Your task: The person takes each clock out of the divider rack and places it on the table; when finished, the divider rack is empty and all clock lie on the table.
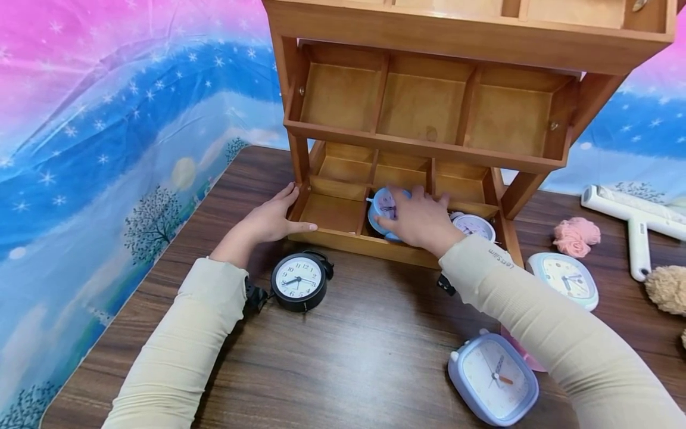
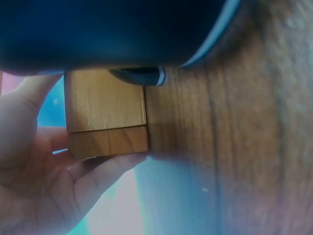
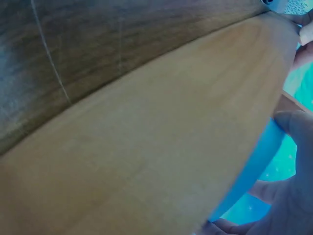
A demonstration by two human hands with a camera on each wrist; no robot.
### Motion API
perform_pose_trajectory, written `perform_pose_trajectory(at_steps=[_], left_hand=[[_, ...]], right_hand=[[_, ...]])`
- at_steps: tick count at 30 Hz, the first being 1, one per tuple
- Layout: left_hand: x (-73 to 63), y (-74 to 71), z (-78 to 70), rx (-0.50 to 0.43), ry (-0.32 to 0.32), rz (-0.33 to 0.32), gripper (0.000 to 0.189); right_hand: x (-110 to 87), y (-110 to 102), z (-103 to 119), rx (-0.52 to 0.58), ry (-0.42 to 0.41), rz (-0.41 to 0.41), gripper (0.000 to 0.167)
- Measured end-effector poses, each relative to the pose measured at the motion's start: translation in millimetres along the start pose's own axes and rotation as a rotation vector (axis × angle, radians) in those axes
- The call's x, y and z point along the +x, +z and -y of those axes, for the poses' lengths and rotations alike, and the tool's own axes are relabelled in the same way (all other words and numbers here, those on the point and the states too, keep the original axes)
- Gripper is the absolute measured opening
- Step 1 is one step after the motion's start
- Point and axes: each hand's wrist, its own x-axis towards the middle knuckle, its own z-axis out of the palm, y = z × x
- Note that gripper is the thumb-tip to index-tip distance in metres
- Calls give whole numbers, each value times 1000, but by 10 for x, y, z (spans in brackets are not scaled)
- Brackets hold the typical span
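Note:
A wooden tiered rack (image 1: 343, 240) with divided compartments stands on the table. My left hand (image 1: 266, 220) grips the left front corner of its lowest tier, thumb along the front edge and fingers against the outer side; the left wrist view shows this hand (image 2: 54, 181) around the wooden corner. In the middle front compartment lies a light blue alarm clock (image 1: 384, 205), partly hidden under my right hand (image 1: 423, 219), whose thumb and fingers hold it. The clock's blue edge (image 3: 252, 169) shows by the thumb in the right wrist view. A white-rimmed clock (image 1: 474, 226) sits in the right compartment.
A black twin-bell alarm clock (image 1: 298, 281) stands before the rack by my left wrist. To the right are a lavender clock (image 1: 494, 378), a pale green-and-white clock (image 1: 565, 280), a pink pouf (image 1: 577, 236), a white T-shaped tool (image 1: 638, 238) and a fluffy brown thing (image 1: 667, 289).

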Motion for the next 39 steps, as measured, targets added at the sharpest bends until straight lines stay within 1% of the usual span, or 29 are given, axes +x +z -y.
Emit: perform_pose_trajectory(at_steps=[5,10,15,23,27,33,39], left_hand=[[5,8,12,-3,-1,3,97],[-9,-8,1,-5,-2,2,96],[-11,-12,-2,-6,-4,1,97],[-4,1,4,-4,-10,-1,98],[-8,0,8,-7,-11,-2,98],[-5,-1,8,-9,-7,-6,98],[-11,-2,5,-12,-5,-5,98]], right_hand=[[-52,-88,4,20,-29,-92,81],[-173,-218,60,-27,-61,-188,81],[-359,-295,155,-50,-136,-230,82],[-727,-234,346,-42,-282,-220,75],[-859,-166,405,-62,-349,-197,75],[-957,-77,431,-114,-404,-128,79],[-985,-4,396,-139,-434,-88,75]])
